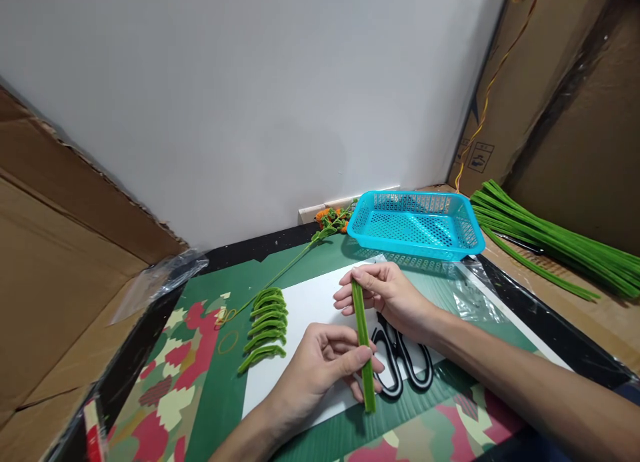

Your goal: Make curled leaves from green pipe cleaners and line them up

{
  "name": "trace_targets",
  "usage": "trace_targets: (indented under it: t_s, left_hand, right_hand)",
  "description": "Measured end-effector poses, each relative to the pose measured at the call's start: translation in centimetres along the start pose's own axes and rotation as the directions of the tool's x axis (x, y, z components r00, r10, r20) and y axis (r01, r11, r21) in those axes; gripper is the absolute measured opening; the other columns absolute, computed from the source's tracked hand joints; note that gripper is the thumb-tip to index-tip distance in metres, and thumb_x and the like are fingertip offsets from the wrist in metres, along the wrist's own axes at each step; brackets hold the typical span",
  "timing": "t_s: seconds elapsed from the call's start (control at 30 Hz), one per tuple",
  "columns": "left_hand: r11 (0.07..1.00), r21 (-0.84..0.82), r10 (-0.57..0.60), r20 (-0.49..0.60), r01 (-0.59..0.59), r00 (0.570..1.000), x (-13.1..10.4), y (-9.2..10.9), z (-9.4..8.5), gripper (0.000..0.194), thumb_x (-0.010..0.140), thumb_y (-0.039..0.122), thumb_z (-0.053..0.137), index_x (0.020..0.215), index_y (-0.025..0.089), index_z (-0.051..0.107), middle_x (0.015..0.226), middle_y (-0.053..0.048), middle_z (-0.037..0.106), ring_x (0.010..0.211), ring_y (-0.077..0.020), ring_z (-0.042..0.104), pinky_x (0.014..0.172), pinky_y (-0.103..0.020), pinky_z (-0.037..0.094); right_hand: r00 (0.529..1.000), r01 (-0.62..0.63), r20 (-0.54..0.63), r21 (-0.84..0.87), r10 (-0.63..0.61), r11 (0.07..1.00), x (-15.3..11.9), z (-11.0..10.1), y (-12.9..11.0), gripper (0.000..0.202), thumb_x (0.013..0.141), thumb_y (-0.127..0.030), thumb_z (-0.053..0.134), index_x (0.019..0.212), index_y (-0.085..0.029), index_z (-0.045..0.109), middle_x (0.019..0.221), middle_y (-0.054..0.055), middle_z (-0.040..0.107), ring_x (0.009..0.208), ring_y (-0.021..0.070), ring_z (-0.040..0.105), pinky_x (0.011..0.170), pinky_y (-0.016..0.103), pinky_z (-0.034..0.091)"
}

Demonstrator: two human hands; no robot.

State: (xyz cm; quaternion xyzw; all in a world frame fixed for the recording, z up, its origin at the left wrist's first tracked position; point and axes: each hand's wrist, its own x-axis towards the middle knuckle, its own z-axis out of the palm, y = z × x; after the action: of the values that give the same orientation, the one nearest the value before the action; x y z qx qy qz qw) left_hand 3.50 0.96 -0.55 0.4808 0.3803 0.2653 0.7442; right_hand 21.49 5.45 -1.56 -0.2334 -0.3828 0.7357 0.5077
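Between my two hands is a short bundle of green fuzzy stems [361, 322], slanting over the white paper [305, 309]. My left hand [333, 362] pinches its lower part between thumb and fingers. My right hand [383, 289] grips the upper end with thumb and fingertips. Black-and-white handled scissors [400, 362] lie just under and to the right of the bundle, their blades mostly hidden by my right hand. Left of my hands, several curved green fuzzy pieces [267, 322] are lined up in a column along the paper's left edge.
A blue perforated basket [415, 242] stands at the back, beside an orange flower with a long green stem [327, 217]. Long green fuzzy stems [555, 239] lie at the right. Clear plastic [173, 282] lies at the left, near cardboard walls.
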Motion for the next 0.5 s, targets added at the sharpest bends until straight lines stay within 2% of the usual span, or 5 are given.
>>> trace_targets:
  t_s: [0.33,0.4,0.5]
  left_hand:
    - [0.998,-0.044,-0.033,0.034,0.035,0.999,-0.18,-0.05,-0.09,0.037,0.08,0.042,0.092,0.08,0.007,0.077,0.082,-0.017,0.083,0.062,-0.0218,0.079,0.054,-0.022,0.059]
    - [0.998,-0.053,-0.035,0.043,0.037,0.998,-0.21,-0.02,-0.06,0.037,0.081,0.042,0.091,0.081,0.008,0.076,0.084,-0.017,0.083,0.063,-0.022,0.08,0.055,-0.023,0.06]
    - [0.994,-0.109,-0.023,0.042,0.027,0.999,-0.21,-0.03,0.01,0.038,0.085,0.044,0.088,0.095,0.01,0.075,0.084,-0.015,0.083,0.064,-0.023,0.081,0.057,-0.024,0.063]
  right_hand:
    - [1.0,-0.002,-0.024,0.018,0.003,1.0,-0.17,0.3,-0.11,0.043,0.085,-0.056,0.085,0.092,-0.014,0.079,0.086,0.01,0.082,0.078,0.0202,0.079,0.077,0.035,0.065]
    - [1.0,0.009,-0.007,-0.018,-0.009,1.0,-0.12,0.24,-0.05,0.043,0.086,-0.057,0.083,0.093,-0.015,0.079,0.087,0.01,0.083,0.077,0.0199,0.079,0.078,0.036,0.064]
    - [0.999,0.04,0.029,-0.155,-0.036,0.987,-0.07,0.09,-0.34,0.043,0.09,-0.059,0.078,0.096,-0.016,0.08,0.091,0.01,0.083,0.078,0.02,0.078,0.079,0.037,0.063]
